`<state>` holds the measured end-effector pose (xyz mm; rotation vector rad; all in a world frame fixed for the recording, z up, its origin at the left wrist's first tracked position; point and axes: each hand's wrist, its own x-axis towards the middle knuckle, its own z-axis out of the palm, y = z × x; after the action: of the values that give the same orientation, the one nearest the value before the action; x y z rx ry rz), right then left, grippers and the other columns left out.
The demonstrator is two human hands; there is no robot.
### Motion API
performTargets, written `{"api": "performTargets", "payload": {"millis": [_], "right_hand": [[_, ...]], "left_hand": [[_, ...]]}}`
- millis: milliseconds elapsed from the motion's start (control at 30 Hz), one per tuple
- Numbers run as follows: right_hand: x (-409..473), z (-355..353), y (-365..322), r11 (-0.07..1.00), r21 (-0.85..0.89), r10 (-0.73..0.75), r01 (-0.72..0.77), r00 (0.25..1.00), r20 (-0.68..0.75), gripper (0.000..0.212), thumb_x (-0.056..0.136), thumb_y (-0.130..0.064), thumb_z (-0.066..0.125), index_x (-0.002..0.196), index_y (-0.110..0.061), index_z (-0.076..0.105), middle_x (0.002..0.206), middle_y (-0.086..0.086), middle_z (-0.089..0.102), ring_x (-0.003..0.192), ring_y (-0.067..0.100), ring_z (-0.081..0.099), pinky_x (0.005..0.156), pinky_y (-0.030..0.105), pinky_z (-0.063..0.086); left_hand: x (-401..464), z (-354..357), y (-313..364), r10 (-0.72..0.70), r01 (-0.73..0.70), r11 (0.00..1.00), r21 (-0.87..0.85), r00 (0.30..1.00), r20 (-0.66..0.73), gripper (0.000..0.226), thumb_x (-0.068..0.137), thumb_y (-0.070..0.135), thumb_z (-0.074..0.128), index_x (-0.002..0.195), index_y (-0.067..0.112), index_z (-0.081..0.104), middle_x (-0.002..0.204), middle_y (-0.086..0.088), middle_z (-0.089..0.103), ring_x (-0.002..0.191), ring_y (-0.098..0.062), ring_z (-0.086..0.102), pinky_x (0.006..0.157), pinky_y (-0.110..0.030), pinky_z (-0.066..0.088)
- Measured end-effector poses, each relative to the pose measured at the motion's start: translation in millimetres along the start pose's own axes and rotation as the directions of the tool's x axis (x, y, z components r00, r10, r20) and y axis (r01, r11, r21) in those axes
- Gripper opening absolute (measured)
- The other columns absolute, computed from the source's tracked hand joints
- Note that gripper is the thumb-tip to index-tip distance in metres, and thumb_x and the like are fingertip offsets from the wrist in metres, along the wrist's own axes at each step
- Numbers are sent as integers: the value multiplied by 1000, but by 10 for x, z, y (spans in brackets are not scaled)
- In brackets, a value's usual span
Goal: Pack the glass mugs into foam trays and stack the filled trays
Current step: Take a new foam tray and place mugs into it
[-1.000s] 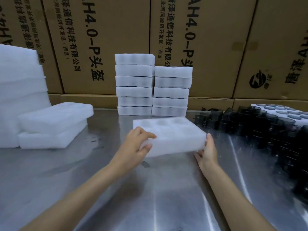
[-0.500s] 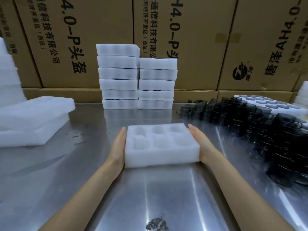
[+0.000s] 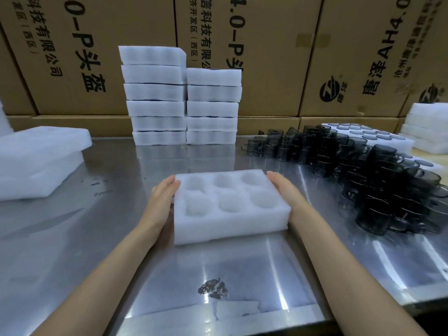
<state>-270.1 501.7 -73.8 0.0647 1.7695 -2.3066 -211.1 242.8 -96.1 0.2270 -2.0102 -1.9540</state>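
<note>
L foam stack [image 3: 36,163] cut by frame edge; far-R mugs [image 3: 397,190] blurred.

Matt white six-cavity foam tray [image 3: 230,221] on a glossy brushed-steel table [image 3: 97,238]; smoky translucent glass mugs [image 3: 378,180] at 2 o'clock.

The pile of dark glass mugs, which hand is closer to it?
The right hand. It presses flat against the right side of the foam tray, the side facing the glass mugs. The left hand presses the tray's far side, away from them.
</note>
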Motion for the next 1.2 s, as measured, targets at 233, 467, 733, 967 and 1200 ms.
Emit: {"api": "performTargets", "payload": {"millis": [233, 467, 733, 967, 1200], "right_hand": [[-116, -12, -70, 870, -457, -371, 184, 856, -361, 15, 95, -24, 47, 96, -15, 59, 107, 8, 65, 88, 19, 57, 70, 29, 42], [-248, -280, -26, 329, -919, -794, -220, 463, -395, 33, 82, -16, 58, 115, -11, 59, 136, 12, 42, 134, 35, 25, 112, 53, 3], [-302, -407, -73, 290, -810, -491, -510, 647, -583, 59, 86, -43, 56, 135, -13, 40, 151, 13, 17, 136, 47, 11, 111, 61, -4], [-331, -261, -19, 239, -924, -629, -299, 677, -382, 50, 86, -33, 55, 131, -14, 45, 143, 11, 31, 126, 38, 35, 110, 48, 11], [-288, -198, -21, 297, -954, -658, 45, 733, -171, 40, 92, -25, 49, 132, -23, 46, 131, 3, 47, 117, 22, 47, 102, 40, 26]], "left_hand": [[9, -28, -25, 40, -34, 997, 65, 994, -97, 46, 95, 34, 50, 140, 24, 42, 145, 0, 27, 131, -18, 39, 112, -45, 30], [19, -38, -34, 44, -38, 998, 50, 992, -115, 43, 95, 31, 51, 137, 22, 45, 139, 1, 28, 128, -22, 43, 111, -46, 33], [-17, -8, -8, 78, -67, 992, 111, 992, -101, 45, 94, 25, 54, 137, 22, 44, 132, 2, 29, 119, -12, 41, 99, -29, 33], [-38, -8, -9, 60, -53, 993, 105, 996, -71, 45, 91, 23, 58, 134, 25, 46, 129, 6, 28, 125, -16, 41, 111, -42, 32], [-50, 18, 15, 53, -44, 990, 135, 996, -70, 44, 91, 23, 59, 133, 24, 47, 129, 5, 29, 126, -16, 41, 112, -42, 31]]}}
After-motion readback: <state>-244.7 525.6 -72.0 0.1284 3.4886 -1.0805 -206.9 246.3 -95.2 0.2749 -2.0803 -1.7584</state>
